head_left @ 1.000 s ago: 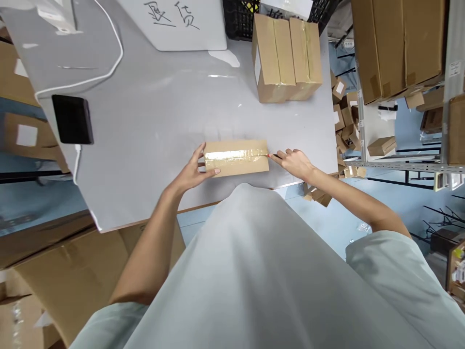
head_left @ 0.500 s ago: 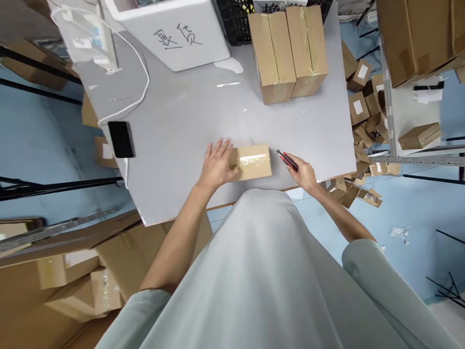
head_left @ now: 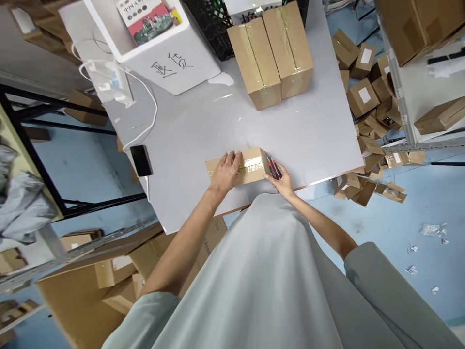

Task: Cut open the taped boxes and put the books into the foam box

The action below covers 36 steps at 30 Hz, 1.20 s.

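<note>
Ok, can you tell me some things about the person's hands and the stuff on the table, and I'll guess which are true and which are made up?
1. The left hand lies on top of the small brown taped cardboard box. True.
2. The right hand holds a blue pen. False: it holds a red and black utility knife at the box's right end.
3. A black phone lies on the grey table, left of the small box. True.
4. The two bigger brown cardboard boxes are stacked on the small box. False: they stand side by side at the table's far side, apart from it.
</note>
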{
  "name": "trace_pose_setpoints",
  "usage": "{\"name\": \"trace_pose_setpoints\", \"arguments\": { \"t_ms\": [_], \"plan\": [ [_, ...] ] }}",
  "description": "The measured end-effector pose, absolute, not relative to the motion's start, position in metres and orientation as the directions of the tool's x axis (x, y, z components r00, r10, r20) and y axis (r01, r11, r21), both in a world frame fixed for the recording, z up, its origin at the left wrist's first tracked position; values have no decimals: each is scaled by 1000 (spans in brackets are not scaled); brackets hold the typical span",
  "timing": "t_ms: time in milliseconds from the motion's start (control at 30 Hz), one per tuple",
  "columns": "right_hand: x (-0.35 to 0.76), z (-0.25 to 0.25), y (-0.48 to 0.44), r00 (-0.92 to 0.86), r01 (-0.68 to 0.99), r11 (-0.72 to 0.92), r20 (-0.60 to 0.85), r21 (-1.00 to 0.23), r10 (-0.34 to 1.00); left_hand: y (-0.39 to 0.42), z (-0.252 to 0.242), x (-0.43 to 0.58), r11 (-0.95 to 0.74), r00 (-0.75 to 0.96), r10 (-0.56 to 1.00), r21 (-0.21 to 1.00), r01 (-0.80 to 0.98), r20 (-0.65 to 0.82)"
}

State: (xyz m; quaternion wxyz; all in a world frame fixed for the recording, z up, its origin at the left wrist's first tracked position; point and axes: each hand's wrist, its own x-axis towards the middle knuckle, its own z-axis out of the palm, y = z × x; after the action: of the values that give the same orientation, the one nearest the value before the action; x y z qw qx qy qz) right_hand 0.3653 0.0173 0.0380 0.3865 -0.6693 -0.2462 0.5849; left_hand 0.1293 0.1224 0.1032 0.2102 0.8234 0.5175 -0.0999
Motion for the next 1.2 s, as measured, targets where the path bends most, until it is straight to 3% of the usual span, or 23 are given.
{"name": "trace_pose_setpoints", "arguments": {
  "t_ms": [233, 333, 467, 567, 667, 767, 933, 1200],
  "plan": [
    [361, 19, 8, 197, -256, -633, -681, -730, 705, 124, 110, 142, -365, 482, 783, 338, 867, -392],
    [369, 5, 7, 282, -221, -668, -703, -710, 653, 123, 110, 166, -332, 483, 779, 390, 859, -400],
    [381, -7, 16, 376, -157, -737, -729, -658, 572, 120, 105, 195, -394, 521, 729, 350, 850, -445],
    [388, -3, 25, 353, -208, -729, -745, -652, 566, 118, 111, 194, -444, 569, 739, 373, 814, -361],
    [394, 14, 30, 307, -235, -663, -701, -711, 644, 114, 129, 173, -447, 601, 764, 478, 756, -236],
    [398, 42, 31, 243, -225, -578, -619, -785, 746, 105, 147, 140, -365, 566, 803, 596, 716, -188],
    [383, 90, 33, 126, -161, -479, -499, -863, 857, 80, 151, 77, -172, 453, 861, 706, 687, -232],
    [306, 108, 31, -110, -73, -500, -491, -863, 864, 37, 119, -2, 142, 258, 888, 759, 635, -382]
  ]
}}
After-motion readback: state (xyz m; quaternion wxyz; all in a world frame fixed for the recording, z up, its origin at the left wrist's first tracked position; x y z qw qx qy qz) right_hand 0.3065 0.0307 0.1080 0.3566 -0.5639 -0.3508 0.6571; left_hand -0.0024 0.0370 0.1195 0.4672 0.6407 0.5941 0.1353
